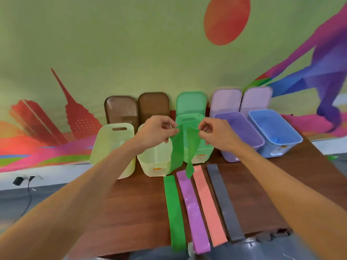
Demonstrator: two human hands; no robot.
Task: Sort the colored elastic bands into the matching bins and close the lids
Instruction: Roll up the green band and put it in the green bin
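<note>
At the far edge of the desk [131, 212] the green bin [189, 119] stands open. Just before it hangs a green elastic band [177, 147], thin, limp and probably light. The left hand [155, 130] and right hand [216, 134] each pinch its top, a good place to hold it.

A dark brown wooden table [131, 203] stands against a pale green wall [131, 44] painted with a mural. High on the wall is a large red circle [226, 19]. To the left rise red towers [78, 113], one with a sharp spire, above streaks of pink, orange and green [47, 152]. On the right a purple and blue figure [328, 72] stretches across. Low on the left, a black plug adapter [17, 180] sits at the wall's white base, and its dark cable [29, 199] trails down over the grey floor [11, 203].
</note>
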